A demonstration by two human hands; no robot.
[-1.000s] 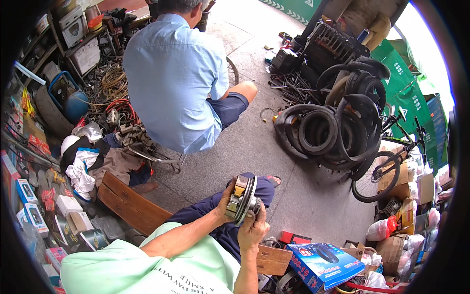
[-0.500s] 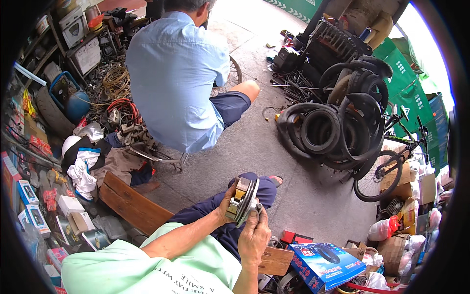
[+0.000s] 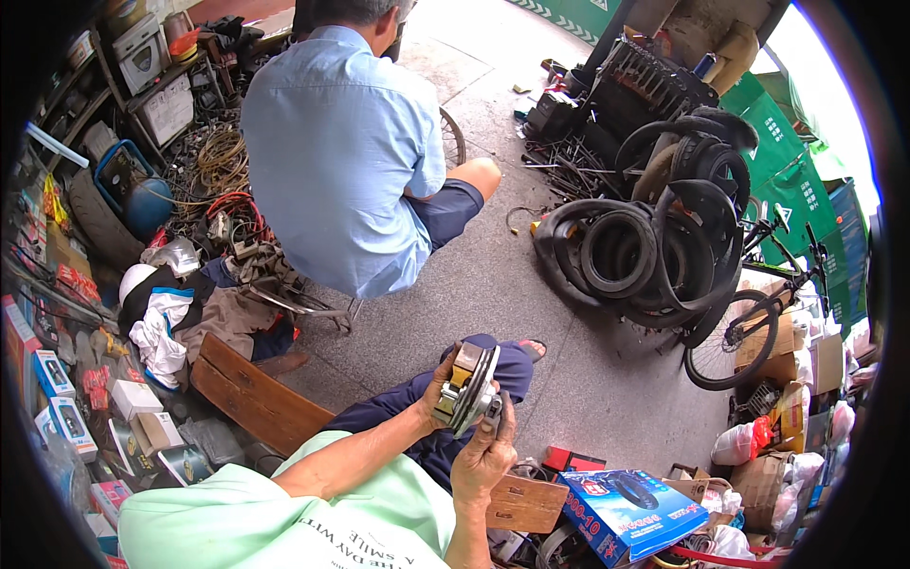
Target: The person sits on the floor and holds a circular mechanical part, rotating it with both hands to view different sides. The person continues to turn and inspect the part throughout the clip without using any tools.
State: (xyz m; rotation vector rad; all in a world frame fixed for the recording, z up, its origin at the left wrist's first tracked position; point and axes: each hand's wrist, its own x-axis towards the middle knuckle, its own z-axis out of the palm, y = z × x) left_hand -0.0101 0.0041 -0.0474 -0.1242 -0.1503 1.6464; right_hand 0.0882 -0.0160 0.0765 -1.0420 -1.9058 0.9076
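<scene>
Above my lap I hold a round metal drum brake (image 3: 471, 387), tilted on edge, with a dark rim and brass-coloured and silver parts on its left face. My left hand (image 3: 437, 402) is closed round its left side, and the brake hides some of its fingertips. On the other face a small grey lever (image 3: 493, 410) sticks out. My right hand (image 3: 484, 457) pinches at this lever from below, thumb and fingers closed.
Ahead, a person in a blue shirt (image 3: 341, 161) sits low, back to me. Old tyres (image 3: 621, 254) are heaped to the right, near a bicycle (image 3: 735, 337). A wooden bench (image 3: 254, 398) is under me; a blue box (image 3: 633, 512) lies at right. Boxed parts (image 3: 71, 422) crowd the left.
My right hand has shifted slightly down and left, its fingers changing position at the lever. The brake has moved only slightly in my left hand.
</scene>
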